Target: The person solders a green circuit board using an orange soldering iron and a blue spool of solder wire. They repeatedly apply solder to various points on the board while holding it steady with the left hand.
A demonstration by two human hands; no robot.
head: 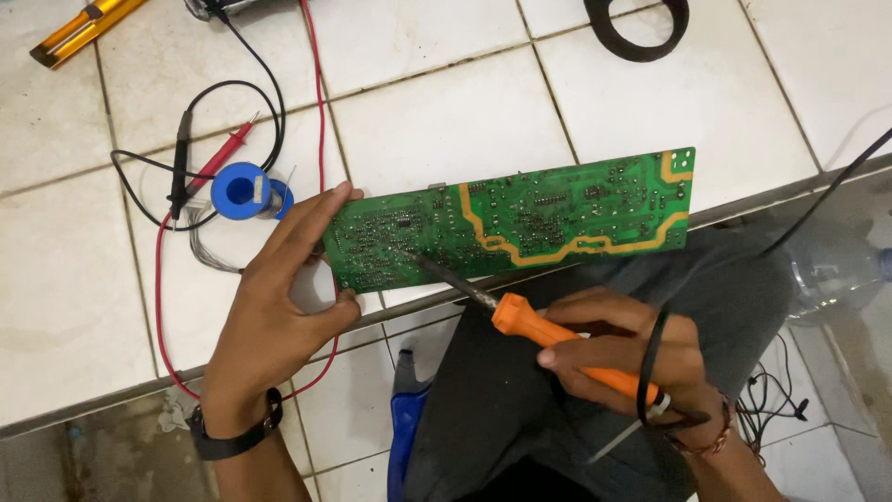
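The left hand (269,307) pinched the left end of the green circuit board (511,223), its long axis running left-right. The right hand (623,358) gripped the orange soldering iron (557,339), tip touching the board's left part, near the left hand.

A yellow-handled tool (84,28) at upper left and a black ring (637,37) at the top edge are cut off by the frame. The left hand (279,297) covers the circuit board's (520,218) left end. Board components are too small to identify.
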